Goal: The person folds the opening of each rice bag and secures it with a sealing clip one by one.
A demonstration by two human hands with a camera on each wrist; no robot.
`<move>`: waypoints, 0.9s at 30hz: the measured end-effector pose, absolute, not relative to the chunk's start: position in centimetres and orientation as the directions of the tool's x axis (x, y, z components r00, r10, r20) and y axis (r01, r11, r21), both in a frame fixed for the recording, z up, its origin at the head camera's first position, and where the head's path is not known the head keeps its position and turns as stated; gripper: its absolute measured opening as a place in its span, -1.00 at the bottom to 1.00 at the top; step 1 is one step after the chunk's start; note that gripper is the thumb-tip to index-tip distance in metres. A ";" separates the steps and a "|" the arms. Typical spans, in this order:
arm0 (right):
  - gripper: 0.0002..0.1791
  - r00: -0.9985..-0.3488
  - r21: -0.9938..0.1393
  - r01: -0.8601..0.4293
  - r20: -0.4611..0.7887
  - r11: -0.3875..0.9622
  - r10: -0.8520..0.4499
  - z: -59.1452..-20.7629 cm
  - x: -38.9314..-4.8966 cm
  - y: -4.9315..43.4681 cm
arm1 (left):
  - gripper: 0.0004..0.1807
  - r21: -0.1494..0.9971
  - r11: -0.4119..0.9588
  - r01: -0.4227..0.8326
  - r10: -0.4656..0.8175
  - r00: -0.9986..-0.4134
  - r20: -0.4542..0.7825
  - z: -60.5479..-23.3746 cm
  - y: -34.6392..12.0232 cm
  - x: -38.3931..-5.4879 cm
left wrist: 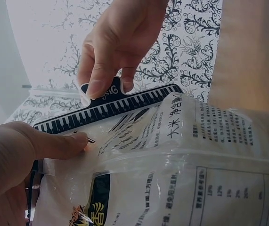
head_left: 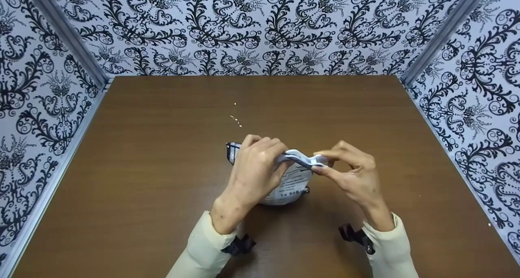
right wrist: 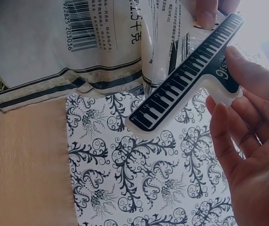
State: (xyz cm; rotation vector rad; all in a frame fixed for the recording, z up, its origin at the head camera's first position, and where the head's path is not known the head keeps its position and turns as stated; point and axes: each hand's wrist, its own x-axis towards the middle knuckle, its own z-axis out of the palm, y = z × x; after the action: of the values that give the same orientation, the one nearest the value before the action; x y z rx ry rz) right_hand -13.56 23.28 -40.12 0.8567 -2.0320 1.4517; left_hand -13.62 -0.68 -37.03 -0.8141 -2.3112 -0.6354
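Note:
A plastic bag of rice [head_left: 289, 188], printed with Chinese text and a nutrition table [left wrist: 233, 193], stands on the table with its top folded over. My left hand [head_left: 256, 168] grips the folded top, thumb [left wrist: 68, 143] pressed on the near face. A long clip with a piano-key pattern [right wrist: 186, 75] lies along the fold, close to the left thumb. Its short handle [left wrist: 107, 92] is pinched between the thumb and fingers of my right hand [head_left: 353, 172]. In the head view, the left hand covers much of the bag and the clip.
The brown wooden table [head_left: 162, 119] has a few small light specks [head_left: 236, 120] beyond the bag. Patterned black-and-white walls [head_left: 223, 30] enclose its back and sides. Dark straps with small cameras [head_left: 239, 245] sit at both cream sleeves [head_left: 203, 245].

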 end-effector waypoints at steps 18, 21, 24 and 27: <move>-0.56 -0.682 -0.642 -0.730 0.704 0.233 -0.199 -39.8 -13.4 22.9 | -0.85 0.244 0.696 0.675 0.392 -0.642 0.659 -36.9 -0.7 -13.6; -0.56 -0.673 -0.633 -0.739 0.712 0.231 -0.201 -39.7 -13.5 22.9 | -0.85 0.248 0.695 0.675 0.391 -0.644 0.658 -37.0 -0.7 -13.6; -0.56 -0.669 -0.629 -0.742 0.716 0.231 -0.199 -39.7 -13.5 22.8 | -0.85 0.252 0.694 0.674 0.388 -0.645 0.658 -37.0 -0.7 -13.6; -0.56 -0.672 -0.635 -0.740 0.714 0.223 -0.198 -39.7 -13.5 22.8 | -0.85 0.250 0.693 0.677 0.390 -0.643 0.660 -37.0 -0.7 -13.6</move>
State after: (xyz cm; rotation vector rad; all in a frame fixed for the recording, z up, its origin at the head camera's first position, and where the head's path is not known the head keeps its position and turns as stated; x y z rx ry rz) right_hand -13.47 22.76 -39.71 0.8611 -2.0125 1.4600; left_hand -13.65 -0.68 -37.03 -0.8148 -2.3249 -0.6543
